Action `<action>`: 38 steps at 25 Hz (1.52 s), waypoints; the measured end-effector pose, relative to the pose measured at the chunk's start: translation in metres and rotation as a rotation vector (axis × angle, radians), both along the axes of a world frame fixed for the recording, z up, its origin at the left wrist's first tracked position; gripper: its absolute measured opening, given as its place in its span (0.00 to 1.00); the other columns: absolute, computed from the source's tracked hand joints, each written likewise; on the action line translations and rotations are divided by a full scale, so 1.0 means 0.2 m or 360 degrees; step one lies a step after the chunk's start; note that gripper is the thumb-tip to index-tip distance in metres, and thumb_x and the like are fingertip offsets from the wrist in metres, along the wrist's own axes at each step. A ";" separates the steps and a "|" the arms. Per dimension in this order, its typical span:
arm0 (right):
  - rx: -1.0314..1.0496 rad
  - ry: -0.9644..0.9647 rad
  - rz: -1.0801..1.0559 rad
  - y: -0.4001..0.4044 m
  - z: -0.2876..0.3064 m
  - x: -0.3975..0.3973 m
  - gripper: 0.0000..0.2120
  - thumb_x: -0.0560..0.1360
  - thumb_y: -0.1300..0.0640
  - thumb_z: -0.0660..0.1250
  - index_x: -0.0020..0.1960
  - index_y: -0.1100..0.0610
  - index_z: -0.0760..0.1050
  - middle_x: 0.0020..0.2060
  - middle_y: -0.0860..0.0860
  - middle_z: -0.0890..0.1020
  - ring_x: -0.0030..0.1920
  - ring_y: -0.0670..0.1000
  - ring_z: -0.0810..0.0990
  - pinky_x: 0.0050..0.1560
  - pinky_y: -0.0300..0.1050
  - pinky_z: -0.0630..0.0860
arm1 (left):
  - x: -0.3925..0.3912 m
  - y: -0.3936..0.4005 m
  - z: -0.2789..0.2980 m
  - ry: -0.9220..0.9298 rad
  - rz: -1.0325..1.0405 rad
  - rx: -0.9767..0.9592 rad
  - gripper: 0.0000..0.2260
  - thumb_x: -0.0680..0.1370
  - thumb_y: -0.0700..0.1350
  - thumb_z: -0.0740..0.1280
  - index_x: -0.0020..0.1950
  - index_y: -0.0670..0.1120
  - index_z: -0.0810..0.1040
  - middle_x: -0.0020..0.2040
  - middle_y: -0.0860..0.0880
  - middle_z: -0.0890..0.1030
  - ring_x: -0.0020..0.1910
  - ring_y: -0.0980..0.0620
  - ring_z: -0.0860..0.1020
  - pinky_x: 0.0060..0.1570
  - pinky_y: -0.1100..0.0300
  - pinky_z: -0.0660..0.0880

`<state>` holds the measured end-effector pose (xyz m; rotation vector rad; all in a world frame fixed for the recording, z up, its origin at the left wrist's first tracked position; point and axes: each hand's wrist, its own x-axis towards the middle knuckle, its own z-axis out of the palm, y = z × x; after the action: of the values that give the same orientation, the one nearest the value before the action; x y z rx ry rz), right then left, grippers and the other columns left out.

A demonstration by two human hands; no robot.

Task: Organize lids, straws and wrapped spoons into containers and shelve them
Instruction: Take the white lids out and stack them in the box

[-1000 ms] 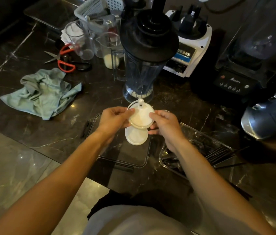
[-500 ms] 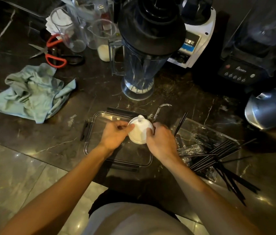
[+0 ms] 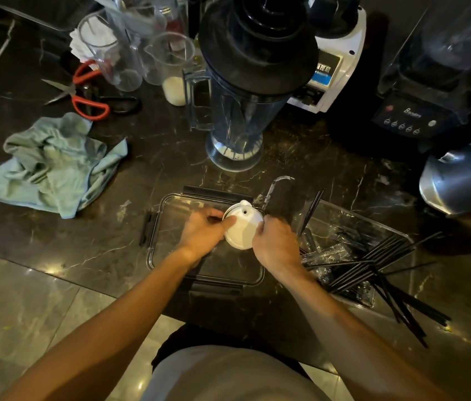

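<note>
A white round cup lid (image 3: 243, 227) with a small spout hole sits low over a clear rectangular container (image 3: 167, 209) on the dark marble counter. My left hand (image 3: 204, 231) grips the lid's left edge, thumb on top. My right hand (image 3: 276, 246) holds its right edge. Whether more lids lie stacked beneath it is hidden. To the right a second clear container (image 3: 399, 235) holds several black straws (image 3: 379, 267) and clear-wrapped spoons (image 3: 327, 253); some straws stick out over its rim onto the counter.
A black-lidded blender jar (image 3: 246, 91) stands just behind the containers. Clear measuring cups (image 3: 170, 65), red scissors (image 3: 86, 102) and a green cloth (image 3: 54, 163) lie at the left. A white machine (image 3: 332, 68), a black blender base (image 3: 414, 111) and a steel jug (image 3: 466, 175) stand at the right.
Both hands have brought the white lid down from above the counter into the left container. A second lid seen below it earlier is out of sight now.
</note>
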<state>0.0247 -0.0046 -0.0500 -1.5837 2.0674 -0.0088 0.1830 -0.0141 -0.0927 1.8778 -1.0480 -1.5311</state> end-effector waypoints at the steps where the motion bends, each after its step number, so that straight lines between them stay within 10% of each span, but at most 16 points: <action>1: 0.0002 0.0019 0.0021 0.00 0.00 0.00 0.12 0.84 0.56 0.61 0.61 0.59 0.80 0.55 0.56 0.82 0.55 0.58 0.83 0.49 0.50 0.78 | -0.01 0.00 0.00 -0.0015 0.0028 0.0024 0.16 0.76 0.50 0.76 0.60 0.45 0.83 0.49 0.46 0.87 0.47 0.46 0.86 0.48 0.48 0.84; 19: -0.0274 -0.0396 -0.0089 0.09 0.37 -0.49 0.09 0.83 0.53 0.65 0.54 0.53 0.84 0.38 0.46 0.85 0.33 0.44 0.82 0.35 0.46 0.80 | -0.17 -0.11 0.23 -0.0347 -0.0151 -0.0386 0.23 0.76 0.50 0.76 0.68 0.47 0.76 0.58 0.51 0.80 0.59 0.47 0.81 0.58 0.51 0.78; 26: -0.0190 -0.0322 0.0310 0.04 0.25 -0.18 0.12 0.83 0.52 0.64 0.63 0.56 0.79 0.55 0.55 0.84 0.50 0.55 0.85 0.49 0.52 0.82 | -0.08 0.06 0.11 -0.0390 -0.0061 -0.0183 0.10 0.77 0.46 0.75 0.56 0.44 0.83 0.48 0.48 0.86 0.50 0.47 0.84 0.54 0.48 0.80; 38: 0.0168 0.0068 0.0131 -0.03 0.05 -0.01 0.12 0.83 0.56 0.63 0.63 0.60 0.75 0.54 0.57 0.85 0.55 0.59 0.85 0.50 0.53 0.83 | -0.04 0.10 0.04 -0.0163 -0.0073 -0.0219 0.17 0.74 0.50 0.77 0.61 0.49 0.82 0.53 0.52 0.86 0.52 0.57 0.84 0.56 0.51 0.83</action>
<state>0.0230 -0.0098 -0.0397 -1.6157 1.9986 0.1627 0.1759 0.0055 -0.0846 1.8650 -1.2180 -1.3625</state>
